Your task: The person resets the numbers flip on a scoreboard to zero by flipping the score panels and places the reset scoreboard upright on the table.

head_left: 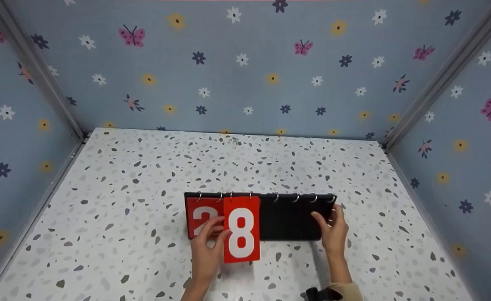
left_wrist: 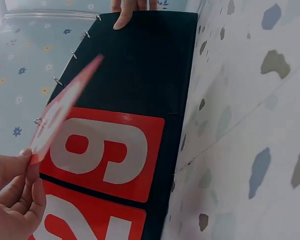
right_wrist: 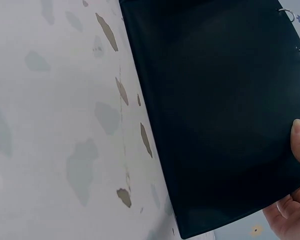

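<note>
A black flip scoreboard (head_left: 291, 219) with silver rings along its top edge stands on the speckled surface. My left hand (head_left: 208, 246) pinches the left edge of a red card with a white 8 (head_left: 242, 230), lifted away from the board. In the left wrist view, a red card with a 9 (left_wrist: 110, 150) lies flat behind the lifted one. Another red card with a 2 (head_left: 201, 215) hangs at the board's left end, partly covered by my left hand. My right hand (head_left: 335, 232) grips the board's right end, thumb on the front and fingers behind.
A white speckled tabletop (head_left: 145, 175) spreads around the board. Blue panels with flowers and butterflies (head_left: 245, 83) enclose it at the back and both sides, joined by grey corner strips (head_left: 40, 75). A dark strap (head_left: 323, 294) sits at the right sleeve.
</note>
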`<state>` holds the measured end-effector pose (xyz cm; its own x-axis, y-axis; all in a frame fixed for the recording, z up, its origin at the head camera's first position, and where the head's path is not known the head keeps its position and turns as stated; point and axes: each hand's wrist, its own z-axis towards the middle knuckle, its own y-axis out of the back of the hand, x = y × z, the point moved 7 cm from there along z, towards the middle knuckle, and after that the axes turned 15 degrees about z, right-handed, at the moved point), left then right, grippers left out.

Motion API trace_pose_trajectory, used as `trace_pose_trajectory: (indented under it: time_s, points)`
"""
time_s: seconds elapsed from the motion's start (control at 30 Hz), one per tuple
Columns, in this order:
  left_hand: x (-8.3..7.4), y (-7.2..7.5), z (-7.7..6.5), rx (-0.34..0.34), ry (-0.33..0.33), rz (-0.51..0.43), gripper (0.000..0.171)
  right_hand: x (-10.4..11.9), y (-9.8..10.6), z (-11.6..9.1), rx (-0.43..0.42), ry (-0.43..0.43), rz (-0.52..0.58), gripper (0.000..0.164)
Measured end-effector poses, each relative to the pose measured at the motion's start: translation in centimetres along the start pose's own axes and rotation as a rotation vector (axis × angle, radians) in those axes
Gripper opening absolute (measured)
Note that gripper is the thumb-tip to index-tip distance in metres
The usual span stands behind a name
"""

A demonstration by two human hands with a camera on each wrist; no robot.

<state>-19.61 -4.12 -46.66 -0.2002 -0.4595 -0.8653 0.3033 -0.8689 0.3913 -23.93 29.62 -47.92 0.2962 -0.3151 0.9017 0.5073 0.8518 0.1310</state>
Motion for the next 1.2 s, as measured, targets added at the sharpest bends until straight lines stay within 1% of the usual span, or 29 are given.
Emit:
trace_pose_trajectory:
  time_s: [0.17,0.27,0.4,0.47,0.53,0.67,0.73,0.77,0.83,0.97,1.03,1.1,1.17,1.2]
  points:
    - [-1.5,0.6,0.0,0.022,-0.076,-0.014,0.017,-0.1,0.0,0.0,0.005,-0.008,0.002,0.039]
    - [-2.5,0.8,0.1,0.035,-0.14,-0.042,0.018,-0.2,0.0,0.0,0.009,-0.006,0.004,0.039]
    - [-3.4,1.1,0.4,0.042,-0.188,-0.016,0.026,-0.2,0.1,0.0,0.012,0.006,0.008,0.039]
    - [-3.7,1.4,0.7,0.016,-0.205,0.006,0.029,-0.2,0.1,0.0,0.014,0.009,0.01,0.039]
    - [-4.3,1.9,1.0,-0.039,-0.245,0.018,0.029,-0.1,0.0,0.0,0.016,0.013,0.011,0.039]
    - [-6.7,3.4,1.8,-0.162,-0.354,-0.011,0.024,-0.1,0.0,0.0,0.019,0.012,0.0,0.04]
    - [-7.8,4.0,2.4,-0.195,-0.391,-0.028,0.021,-0.1,0.0,0.0,0.021,0.01,0.002,0.04]
    - [-8.1,4.1,2.7,-0.199,-0.399,-0.038,0.021,0.0,0.0,0.0,0.021,0.01,0.007,0.039]
    - [-8.3,4.2,3.3,-0.208,-0.415,-0.033,0.019,0.8,-0.1,-0.1,0.024,0.015,0.006,0.038]
    - [-7.6,3.5,4.8,-0.203,-0.455,-0.062,0.018,2.8,-0.4,-0.5,0.02,0.016,0.002,0.036]
    - [-7.3,3.3,5.4,-0.213,-0.479,-0.083,0.016,3.6,-0.5,-0.6,0.02,0.021,-0.009,0.035]
    - [-7.3,3.3,5.9,-0.223,-0.491,-0.085,0.016,3.6,-0.4,-0.6,0.016,0.013,-0.002,0.035]
    - [-7.2,3.2,6.4,-0.234,-0.488,-0.07,0.015,2.8,-0.3,-0.5,0.02,0.036,0.0,0.036]
    - [-7.2,3.1,6.7,-0.238,-0.486,-0.062,0.015,2.7,-0.3,-0.4,0.02,0.038,0.0,0.036]
